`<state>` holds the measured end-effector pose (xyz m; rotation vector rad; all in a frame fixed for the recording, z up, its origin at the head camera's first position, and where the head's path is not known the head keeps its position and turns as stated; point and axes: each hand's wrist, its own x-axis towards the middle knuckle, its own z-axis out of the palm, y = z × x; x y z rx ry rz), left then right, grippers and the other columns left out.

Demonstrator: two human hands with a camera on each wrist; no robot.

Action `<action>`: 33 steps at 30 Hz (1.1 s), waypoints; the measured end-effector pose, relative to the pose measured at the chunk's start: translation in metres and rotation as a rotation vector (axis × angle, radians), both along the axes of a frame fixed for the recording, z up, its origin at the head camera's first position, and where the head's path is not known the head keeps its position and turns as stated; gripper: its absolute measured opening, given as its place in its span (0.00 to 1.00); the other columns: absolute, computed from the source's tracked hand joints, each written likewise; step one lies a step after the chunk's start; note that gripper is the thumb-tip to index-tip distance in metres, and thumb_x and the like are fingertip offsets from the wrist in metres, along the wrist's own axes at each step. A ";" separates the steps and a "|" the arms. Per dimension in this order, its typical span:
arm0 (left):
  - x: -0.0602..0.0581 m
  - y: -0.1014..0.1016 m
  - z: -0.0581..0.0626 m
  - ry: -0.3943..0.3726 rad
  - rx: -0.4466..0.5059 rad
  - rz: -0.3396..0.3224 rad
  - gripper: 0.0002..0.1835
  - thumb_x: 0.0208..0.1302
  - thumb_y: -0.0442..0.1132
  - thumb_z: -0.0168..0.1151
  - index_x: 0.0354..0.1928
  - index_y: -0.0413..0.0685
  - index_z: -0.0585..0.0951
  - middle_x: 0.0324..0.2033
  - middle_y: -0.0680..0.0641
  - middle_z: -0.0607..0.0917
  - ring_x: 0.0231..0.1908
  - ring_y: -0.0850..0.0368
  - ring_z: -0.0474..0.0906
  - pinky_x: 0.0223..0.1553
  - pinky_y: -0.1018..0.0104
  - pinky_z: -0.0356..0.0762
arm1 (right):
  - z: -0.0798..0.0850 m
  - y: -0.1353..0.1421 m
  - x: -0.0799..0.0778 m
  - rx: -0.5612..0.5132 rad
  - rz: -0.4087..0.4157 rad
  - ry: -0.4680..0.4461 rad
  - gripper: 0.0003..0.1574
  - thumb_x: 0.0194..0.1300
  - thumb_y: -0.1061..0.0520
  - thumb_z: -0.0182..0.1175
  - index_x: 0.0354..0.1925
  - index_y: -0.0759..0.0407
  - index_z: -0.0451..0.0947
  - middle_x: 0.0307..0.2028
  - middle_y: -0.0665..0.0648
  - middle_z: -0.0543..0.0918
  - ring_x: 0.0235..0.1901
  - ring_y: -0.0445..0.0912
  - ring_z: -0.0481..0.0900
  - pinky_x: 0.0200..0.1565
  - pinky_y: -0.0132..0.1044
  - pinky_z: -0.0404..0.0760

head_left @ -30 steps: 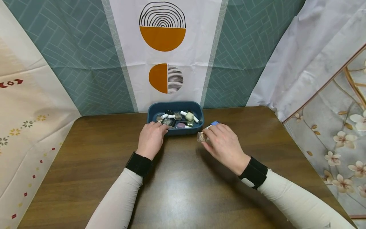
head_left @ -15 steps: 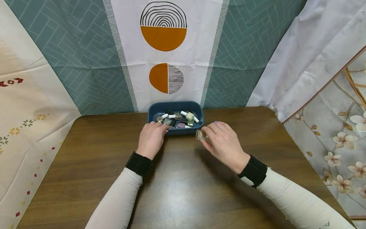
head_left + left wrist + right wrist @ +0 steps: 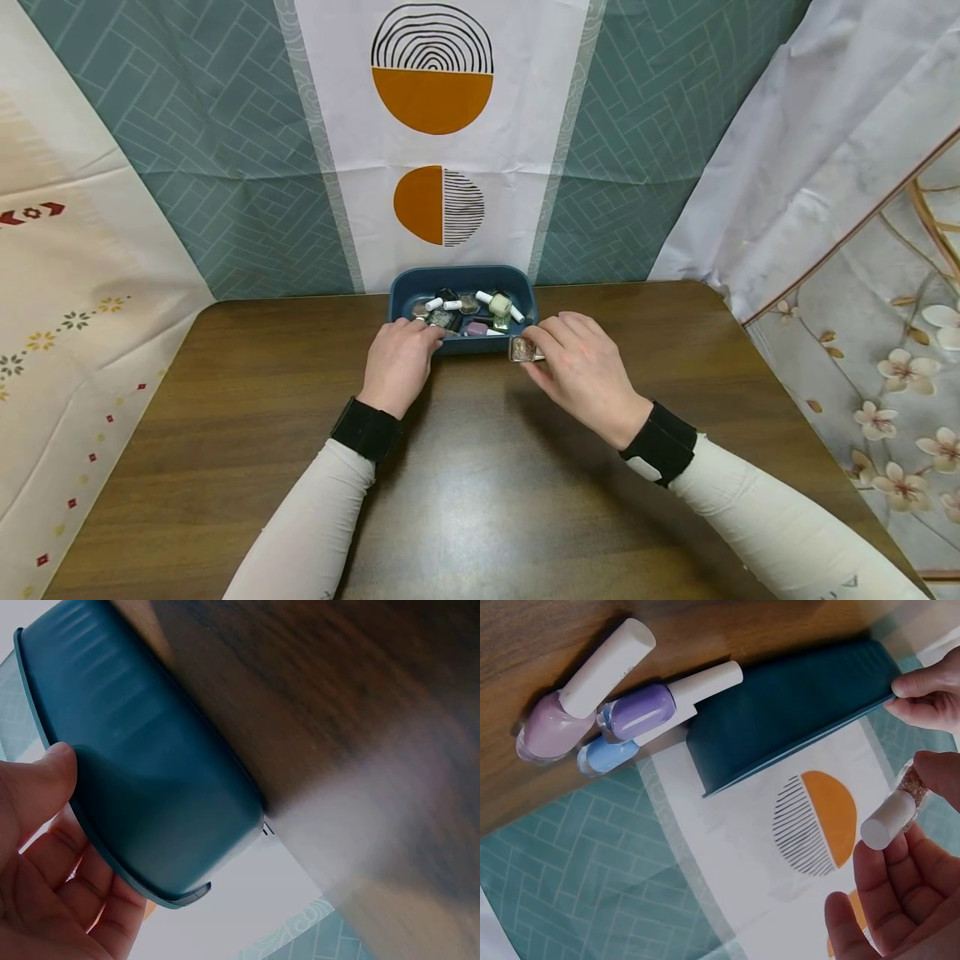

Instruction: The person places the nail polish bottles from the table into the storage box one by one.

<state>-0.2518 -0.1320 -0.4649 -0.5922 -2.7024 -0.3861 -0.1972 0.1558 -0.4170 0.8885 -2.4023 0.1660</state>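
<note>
Since a second ago, my right grip (image 3: 579, 367) has shifted slightly leftward, and the glitter bottle (image 3: 521, 350) it carries now overlaps the near right corner of the blue bin (image 3: 483, 344) in the head view. The blue patch that showed past my knuckles has gone out of sight behind them. My left grip (image 3: 397, 358) has stayed at the bin's near left corner.

I have the glitter bottle pinched between my right thumb and fingers, tilted, its white cap (image 3: 887, 820) sticking out toward the wrist camera; whether the glass touches the rim I cannot tell. My left grip clasps the bin's rim, thumb on the outer wall, fingers on the other side.

The bin stands on my bench (image 3: 450, 492) against the far edge, with a jumble of small bottles inside: a pale green bottle (image 3: 500, 305) toward the right, a mauve bottle (image 3: 476, 329) near the front wall. Just to the bin's right, a pink bottle (image 3: 555, 727), a purple bottle (image 3: 641, 712) and a light blue bottle (image 3: 609, 755) lie close together on the bench, white caps toward the bin.
</note>
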 end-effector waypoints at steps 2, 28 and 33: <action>0.000 0.000 0.000 -0.005 -0.001 0.002 0.09 0.77 0.37 0.72 0.53 0.47 0.93 0.44 0.45 0.93 0.45 0.45 0.85 0.53 0.49 0.82 | 0.001 -0.001 -0.001 -0.007 0.001 0.003 0.25 0.65 0.53 0.82 0.55 0.62 0.87 0.45 0.57 0.87 0.47 0.55 0.83 0.65 0.52 0.80; 0.001 0.000 0.000 -0.021 0.001 0.001 0.09 0.77 0.36 0.72 0.54 0.47 0.93 0.42 0.45 0.92 0.43 0.46 0.83 0.52 0.50 0.82 | 0.005 -0.012 -0.026 -0.014 0.000 0.032 0.26 0.64 0.52 0.83 0.54 0.64 0.87 0.45 0.58 0.88 0.48 0.56 0.84 0.64 0.52 0.80; 0.001 0.000 0.000 -0.014 -0.001 -0.003 0.09 0.77 0.36 0.72 0.54 0.47 0.93 0.43 0.45 0.93 0.43 0.46 0.84 0.52 0.50 0.82 | 0.005 -0.012 -0.030 -0.023 -0.008 0.024 0.26 0.64 0.51 0.84 0.54 0.64 0.87 0.45 0.58 0.88 0.48 0.56 0.84 0.64 0.52 0.80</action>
